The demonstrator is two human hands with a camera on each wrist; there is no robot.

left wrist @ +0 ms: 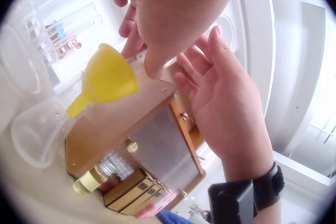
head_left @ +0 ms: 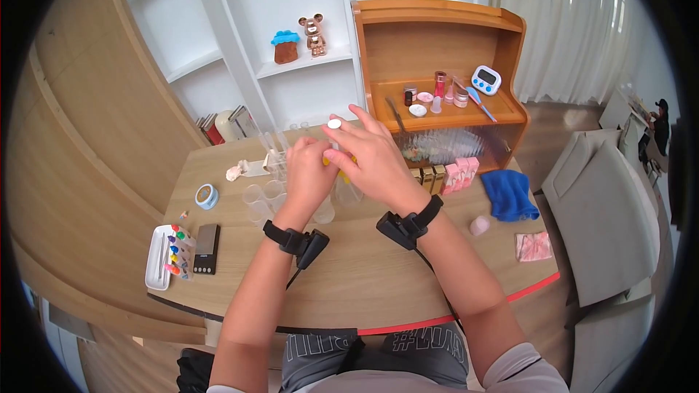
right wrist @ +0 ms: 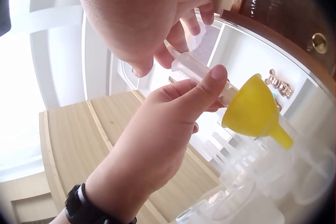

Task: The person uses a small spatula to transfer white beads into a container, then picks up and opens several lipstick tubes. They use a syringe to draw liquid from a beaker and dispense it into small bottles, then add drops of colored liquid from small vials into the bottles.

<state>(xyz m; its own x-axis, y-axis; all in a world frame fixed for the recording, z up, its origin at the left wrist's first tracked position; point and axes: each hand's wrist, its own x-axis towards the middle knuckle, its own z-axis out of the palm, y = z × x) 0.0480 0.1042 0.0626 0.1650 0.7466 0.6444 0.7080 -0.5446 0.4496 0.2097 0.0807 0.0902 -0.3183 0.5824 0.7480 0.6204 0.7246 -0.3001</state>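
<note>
My left hand (head_left: 312, 171) (left wrist: 173, 8) (right wrist: 157, 134) grips a clear syringe-like tube (right wrist: 191, 67), thumb along its side. At the tube's upper end, my right hand (head_left: 378, 164) (left wrist: 228, 103) (right wrist: 152, 14) has its fingers around the thin plunger; its white round end (head_left: 334, 124) shows by the fingertips. The other right fingers spread outward. A yellow funnel (left wrist: 110, 74) (right wrist: 252, 108) stands in a clear vessel just below the tube, mostly hidden by the hands in the head view. The tube's lower end is behind the funnel's rim in the right wrist view.
Clear cups (head_left: 256, 196) and a test-tube rack stand left of the hands. Gold and pink boxes (head_left: 460, 175), a blue cloth (head_left: 510, 195) and a wooden cabinet (head_left: 437, 11) are on the right. Farther left lie a black scale (head_left: 207, 247) and a white tray (head_left: 157, 258).
</note>
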